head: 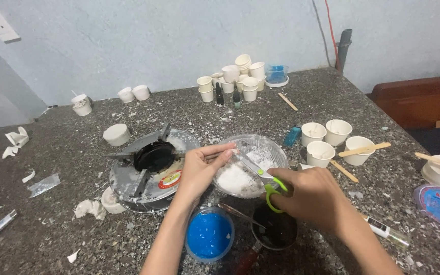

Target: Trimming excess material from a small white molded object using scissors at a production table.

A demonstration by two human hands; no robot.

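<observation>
- Two bare hands meet at the centre of the frame over a clear glass bowl (276,153) that holds a heap of white flakes or shavings; the work in hand reads as cutting a thin pale piece above that bowl.
- The left hand (199,170) pinches the pale piece (220,154) between thumb and fingertips, closed tight on it just left of the bowl's rim.
- The right hand (314,196) is wrapped through the green handles of a pair of scissors (260,175), the blades pointing up-left toward the pinched piece; whether the blades are parted cannot be told.
- By this reading, the next cut needs the piece kept between the blades and over the bowl, so the trimmings fall inside.
- Lower centre, a round tub (209,235) holds bright blue material; beside it to the right a small dark pot (276,230) looks nearly empty.
- Right of centre, four white paper cups (338,132) stand close together, one bridged by a wooden stick (365,149); their contents are unclear.
- Upper centre, more white cups are stacked against the wall.
- Left of the bowl sits a small gas burner (151,160).
</observation>
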